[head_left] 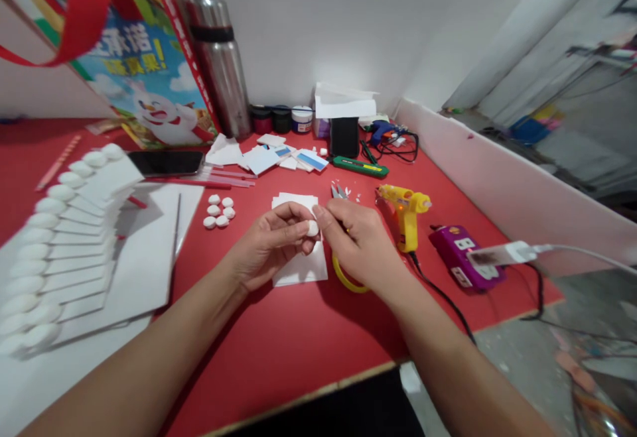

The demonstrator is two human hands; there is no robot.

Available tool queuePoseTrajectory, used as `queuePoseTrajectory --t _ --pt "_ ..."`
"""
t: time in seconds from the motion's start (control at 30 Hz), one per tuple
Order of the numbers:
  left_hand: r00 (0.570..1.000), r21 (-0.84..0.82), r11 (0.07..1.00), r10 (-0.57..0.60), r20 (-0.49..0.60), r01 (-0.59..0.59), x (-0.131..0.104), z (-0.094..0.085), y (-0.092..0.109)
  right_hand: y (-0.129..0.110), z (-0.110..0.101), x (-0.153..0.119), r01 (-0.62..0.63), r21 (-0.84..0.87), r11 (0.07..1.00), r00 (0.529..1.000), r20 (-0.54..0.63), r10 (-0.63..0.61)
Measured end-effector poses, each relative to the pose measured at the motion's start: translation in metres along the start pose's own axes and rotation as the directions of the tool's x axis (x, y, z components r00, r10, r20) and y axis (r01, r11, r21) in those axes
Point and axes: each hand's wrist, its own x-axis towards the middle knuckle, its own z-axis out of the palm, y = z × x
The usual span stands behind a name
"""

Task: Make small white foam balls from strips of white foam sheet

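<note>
Between the thumb and fingers of my left hand (273,238) is a small white rounded piece (312,228). My right hand (355,235) is closed right beside it, thumb tip close to the piece's upper edge; whatever its fingers pinch is hidden. Yellow-handled scissors (347,279) lie under my right hand, their blades showing beyond it. Beneath both hands is a stack of white paper or card (301,271). Several similar white rounded pieces (213,210) are grouped left of my left hand.
At left, a curved stepped white structure (79,238) edged with rounded pieces stands on a white board (144,258). A yellow glue gun (405,215) and purple power block (468,258) sit at right. Behind are a green cutter (361,166), phone (166,163), steel flask (221,65) and bag (149,85).
</note>
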Motion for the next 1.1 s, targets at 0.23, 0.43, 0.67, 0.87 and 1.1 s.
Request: queuePoseTrajectory --t 0.23,0.43,0.67,0.87,1.1 --pt "0.995 -0.021 1.000 0.017 -0.100 -0.019 0.000 0.002 0.000 0.014 -0.028 -0.038 -0.170 -0.556 0.814 0.980 -0.009 0.199" --pt "0.989 -0.025 1.000 -0.005 -0.145 0.001 0.000 0.001 -0.003 0.012 -0.013 -0.044 -0.098 -0.761 0.641 0.946 0.130 0.298" --pt "0.988 -0.063 0.998 -0.028 -0.150 0.018 0.000 0.000 -0.001 0.017 -0.024 -0.028 -0.314 -0.659 0.684 0.851 0.123 0.510" --pt "0.986 -0.152 0.988 -0.059 -0.158 0.035 0.001 0.000 -0.002 0.024 -0.044 -0.059 -0.235 -0.031 0.971 0.966 0.102 0.237" --pt "0.995 -0.143 0.987 -0.080 -0.059 0.070 -0.002 0.001 -0.004 0.007 -0.026 -0.073 -0.089 -0.106 0.990 0.991 0.091 0.099"
